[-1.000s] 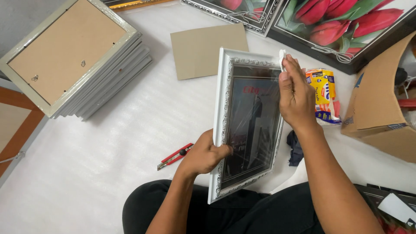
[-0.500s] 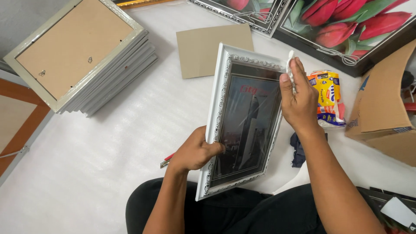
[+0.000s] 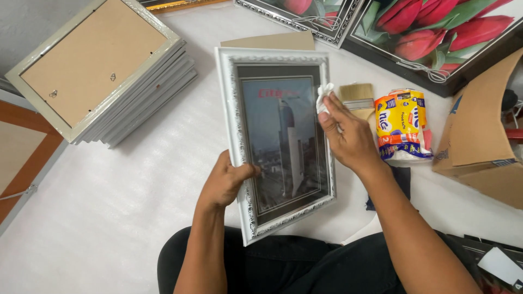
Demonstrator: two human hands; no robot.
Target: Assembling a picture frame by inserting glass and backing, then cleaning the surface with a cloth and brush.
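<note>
**White ornate picture frame, held over the lap**

White picture frame (image 3: 275,139), upright format, dark mat and a city tower print behind glass; raised above the person's lap and a white foam sheet (image 3: 136,190). Left hand (image 3: 226,182) closed on the frame's left edge. Right hand (image 3: 348,136) pinches a white tissue (image 3: 324,95) against the frame's right inner border. Just right: bristle brush (image 3: 357,95), yellow tissue pack (image 3: 400,125), cardboard box (image 3: 482,136). Upper left: stack of face-down frames (image 3: 103,71). Top: tulip pictures (image 3: 436,32).
</note>
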